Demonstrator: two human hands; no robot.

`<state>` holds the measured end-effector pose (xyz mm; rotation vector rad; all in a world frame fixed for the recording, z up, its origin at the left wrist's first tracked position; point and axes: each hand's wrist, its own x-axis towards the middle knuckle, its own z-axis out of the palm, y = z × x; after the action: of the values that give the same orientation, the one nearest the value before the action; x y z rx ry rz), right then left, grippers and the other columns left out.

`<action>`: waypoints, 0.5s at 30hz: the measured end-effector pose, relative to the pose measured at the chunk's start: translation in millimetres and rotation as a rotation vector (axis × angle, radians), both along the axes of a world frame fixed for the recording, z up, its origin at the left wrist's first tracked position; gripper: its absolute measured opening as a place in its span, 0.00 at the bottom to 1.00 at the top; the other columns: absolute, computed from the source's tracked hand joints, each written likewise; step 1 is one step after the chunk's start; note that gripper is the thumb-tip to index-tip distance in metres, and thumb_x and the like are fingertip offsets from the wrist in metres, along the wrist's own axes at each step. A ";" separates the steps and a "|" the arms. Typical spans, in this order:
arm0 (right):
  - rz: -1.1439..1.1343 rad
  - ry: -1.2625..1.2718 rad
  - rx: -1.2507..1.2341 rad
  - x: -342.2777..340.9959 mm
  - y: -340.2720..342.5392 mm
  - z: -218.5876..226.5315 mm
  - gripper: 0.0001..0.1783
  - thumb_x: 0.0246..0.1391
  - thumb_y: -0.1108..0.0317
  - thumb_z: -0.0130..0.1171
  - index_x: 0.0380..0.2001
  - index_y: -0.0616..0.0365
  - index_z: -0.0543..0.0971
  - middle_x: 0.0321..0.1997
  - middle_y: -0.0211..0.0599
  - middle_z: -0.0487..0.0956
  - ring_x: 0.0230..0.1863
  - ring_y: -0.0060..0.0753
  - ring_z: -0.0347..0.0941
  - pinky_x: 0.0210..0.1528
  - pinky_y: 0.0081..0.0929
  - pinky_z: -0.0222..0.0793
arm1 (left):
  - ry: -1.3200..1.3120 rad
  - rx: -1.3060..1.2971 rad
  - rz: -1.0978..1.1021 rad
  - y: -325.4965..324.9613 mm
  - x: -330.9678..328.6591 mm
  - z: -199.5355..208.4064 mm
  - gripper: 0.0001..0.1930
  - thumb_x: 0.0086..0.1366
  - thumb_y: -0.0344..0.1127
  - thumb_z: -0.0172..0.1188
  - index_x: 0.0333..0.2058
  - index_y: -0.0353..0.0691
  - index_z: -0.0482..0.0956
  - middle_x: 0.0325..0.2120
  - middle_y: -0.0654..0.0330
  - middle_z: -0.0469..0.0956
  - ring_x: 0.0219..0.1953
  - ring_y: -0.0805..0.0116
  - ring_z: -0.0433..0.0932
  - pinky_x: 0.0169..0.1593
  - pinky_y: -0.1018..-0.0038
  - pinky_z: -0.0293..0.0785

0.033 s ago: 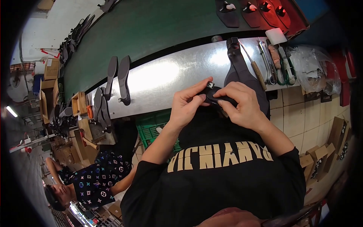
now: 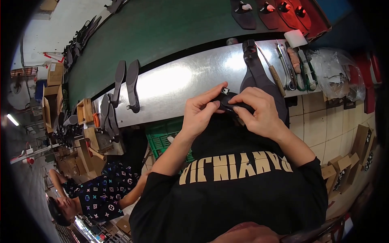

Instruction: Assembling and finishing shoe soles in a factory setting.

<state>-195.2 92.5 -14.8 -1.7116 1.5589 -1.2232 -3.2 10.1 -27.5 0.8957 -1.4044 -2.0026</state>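
Both my hands work close together on a small black shoe (image 2: 229, 100), held in front of my chest over the near edge of the metal bench. With the thumb and fingers of my left hand (image 2: 199, 111) I grip its left end, where a small pale square piece shows. My right hand (image 2: 261, 110) pinches the other end between thumb and forefinger. Much of the shoe is covered by my fingers. Just beyond my right hand, a pair of dark grey shoe soles (image 2: 259, 75) lies lengthwise across the bench.
A wooden-handled awl (image 2: 277, 81), scissors (image 2: 302, 84) and other tools lie right of the metal bench (image 2: 162, 83). Dark soles (image 2: 133, 85) lie left. A green conveyor belt (image 2: 162, 36) runs behind. A green crate (image 2: 162, 139) stands below; a co-worker (image 2: 105, 188) is at left.
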 end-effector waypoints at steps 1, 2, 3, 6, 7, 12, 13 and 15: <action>-0.005 0.014 -0.022 -0.1 -0.6 -1.1 0.08 0.44 0.76 0.63 0.31 0.59 0.81 0.29 0.37 0.78 0.31 0.41 0.75 0.34 0.33 0.70 | -0.001 -0.025 0.017 1.2 -1.1 0.2 0.24 0.62 0.17 0.47 0.57 0.37 0.75 0.59 0.53 0.72 0.52 0.68 0.77 0.45 0.79 0.81; -0.008 0.013 -0.021 0.0 -0.8 -1.9 0.08 0.44 0.76 0.63 0.31 0.59 0.81 0.29 0.37 0.78 0.31 0.41 0.75 0.34 0.33 0.70 | -0.002 -0.023 0.015 2.0 -2.1 -0.2 0.24 0.62 0.17 0.47 0.57 0.37 0.75 0.59 0.53 0.72 0.52 0.68 0.77 0.45 0.79 0.81; -0.022 -0.004 -0.023 0.2 -0.8 -2.5 0.07 0.44 0.76 0.63 0.31 0.59 0.81 0.28 0.37 0.78 0.31 0.41 0.75 0.33 0.34 0.69 | 0.018 -0.025 0.024 2.7 -3.2 -0.7 0.24 0.62 0.17 0.47 0.57 0.37 0.75 0.60 0.53 0.72 0.52 0.68 0.77 0.45 0.79 0.81; -0.032 0.004 -0.048 1.0 -0.8 -1.4 0.07 0.43 0.76 0.63 0.30 0.59 0.81 0.27 0.36 0.77 0.30 0.41 0.74 0.33 0.34 0.69 | 0.037 -0.022 0.056 5.5 -5.8 0.3 0.24 0.62 0.16 0.47 0.56 0.37 0.76 0.60 0.53 0.71 0.53 0.68 0.77 0.45 0.79 0.81; -0.031 0.032 -0.070 1.2 -0.4 -1.2 0.07 0.43 0.76 0.63 0.30 0.58 0.81 0.27 0.36 0.76 0.30 0.41 0.74 0.33 0.34 0.69 | 0.040 -0.016 0.074 6.2 -6.6 0.2 0.24 0.62 0.16 0.48 0.56 0.37 0.76 0.60 0.53 0.71 0.53 0.68 0.77 0.45 0.79 0.81; -0.014 0.199 -0.138 0.0 0.9 -0.5 0.08 0.42 0.75 0.65 0.29 0.57 0.81 0.28 0.35 0.73 0.31 0.41 0.73 0.35 0.34 0.68 | 0.034 -0.014 0.083 4.2 -8.3 -1.8 0.24 0.59 0.16 0.50 0.55 0.35 0.77 0.57 0.51 0.74 0.50 0.68 0.79 0.42 0.79 0.82; 0.024 0.206 -0.123 -1.4 0.3 -1.3 0.08 0.41 0.75 0.65 0.30 0.57 0.81 0.29 0.34 0.73 0.32 0.41 0.73 0.36 0.34 0.68 | 0.037 -0.018 0.091 2.9 -7.7 -2.8 0.25 0.57 0.15 0.50 0.54 0.34 0.77 0.55 0.49 0.76 0.48 0.67 0.81 0.40 0.80 0.83; 0.067 0.163 -0.068 -3.5 0.3 0.6 0.11 0.40 0.75 0.67 0.31 0.57 0.81 0.31 0.36 0.74 0.34 0.41 0.73 0.36 0.33 0.69 | 0.020 -0.001 0.088 -0.1 -5.4 -3.0 0.24 0.56 0.14 0.52 0.53 0.34 0.78 0.53 0.49 0.77 0.47 0.67 0.81 0.40 0.80 0.83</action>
<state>-198.8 92.9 -14.2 -1.9334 1.5541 -1.1398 -8.5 10.0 -30.5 0.9185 -1.3322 -1.9405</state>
